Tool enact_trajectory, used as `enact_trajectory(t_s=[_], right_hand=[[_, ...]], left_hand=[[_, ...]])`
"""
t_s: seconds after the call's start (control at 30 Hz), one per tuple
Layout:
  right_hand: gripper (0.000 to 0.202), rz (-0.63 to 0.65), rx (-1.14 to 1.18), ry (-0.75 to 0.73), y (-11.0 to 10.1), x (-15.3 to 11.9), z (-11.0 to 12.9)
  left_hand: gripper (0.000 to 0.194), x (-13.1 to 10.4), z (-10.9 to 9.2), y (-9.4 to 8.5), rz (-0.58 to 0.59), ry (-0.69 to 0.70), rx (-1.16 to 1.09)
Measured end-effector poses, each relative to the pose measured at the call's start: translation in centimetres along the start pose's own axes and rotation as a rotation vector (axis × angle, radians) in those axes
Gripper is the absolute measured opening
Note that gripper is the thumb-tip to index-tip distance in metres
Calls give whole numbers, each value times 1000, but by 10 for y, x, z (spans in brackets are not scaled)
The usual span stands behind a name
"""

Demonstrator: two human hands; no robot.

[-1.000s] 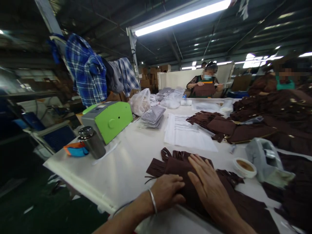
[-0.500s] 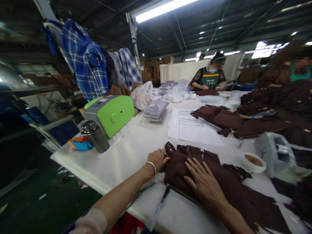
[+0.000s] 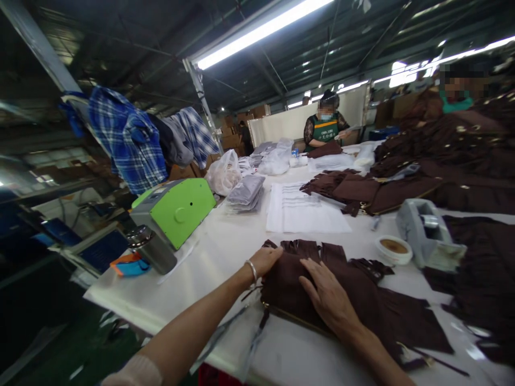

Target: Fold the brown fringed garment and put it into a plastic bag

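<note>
Both hands flat, fingers spread, gripping nothing: left hand (image 3: pixel 266 259) at cloth's left edge, right hand (image 3: pixel 328 296) pressing brown cloth (image 3: pixel 341 295) on counter (image 3: pixel 225 252), lower centre of frame. Smoothing step; next, likely fold.

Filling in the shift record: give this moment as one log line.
left hand: flat at brown garment left edge | right hand: flat on garment | white table | tape dispenser at right

Bare forearms, a silver bangle (image 3: pixel 252 271) on the left wrist, pale sleeve (image 3: pixel 134 372) above.
</note>
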State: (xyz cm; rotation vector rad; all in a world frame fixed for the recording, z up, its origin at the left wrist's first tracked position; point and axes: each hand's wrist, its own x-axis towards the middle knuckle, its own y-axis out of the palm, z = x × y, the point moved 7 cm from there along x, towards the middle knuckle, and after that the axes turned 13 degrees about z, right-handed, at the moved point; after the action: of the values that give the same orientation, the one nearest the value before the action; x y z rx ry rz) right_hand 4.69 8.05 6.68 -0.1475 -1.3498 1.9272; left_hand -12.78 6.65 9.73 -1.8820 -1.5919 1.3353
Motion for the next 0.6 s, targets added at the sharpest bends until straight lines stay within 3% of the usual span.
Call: enact_trajectory(t_s=[0.1, 0.17, 0.23, 0.33, 0.4, 0.47, 0.53, 0.6], right_hand=[[44, -63, 101, 52, -3, -3, -10], [42, -89, 121, 50, -2, -3, -11], [40, -110, 115, 37, -1, -4, -10], [37, -120, 91, 27, 1, -5, -9], [34, -99, 70, 0, 1, -6, -7], [31, -63, 48, -48, -2, -7, -2], [31, -38, 30, -84, -9, -7, 8], [32, -10, 17, -112, -16, -6, 25]], left_hand=[[58, -6, -34, 14, 91, 71, -72], [50, -14, -39, 5, 76, 108, -67], [41, -26, -28, -15, 7, 112, -12], [22, -45, 12, -37, -43, 51, 151], [14, -55, 37, -32, -9, 19, 276], [29, -62, 52, -17, 23, 18, 382], [30, -64, 56, -3, 44, 29, 461], [20, -61, 54, 5, 69, 29, 513]])
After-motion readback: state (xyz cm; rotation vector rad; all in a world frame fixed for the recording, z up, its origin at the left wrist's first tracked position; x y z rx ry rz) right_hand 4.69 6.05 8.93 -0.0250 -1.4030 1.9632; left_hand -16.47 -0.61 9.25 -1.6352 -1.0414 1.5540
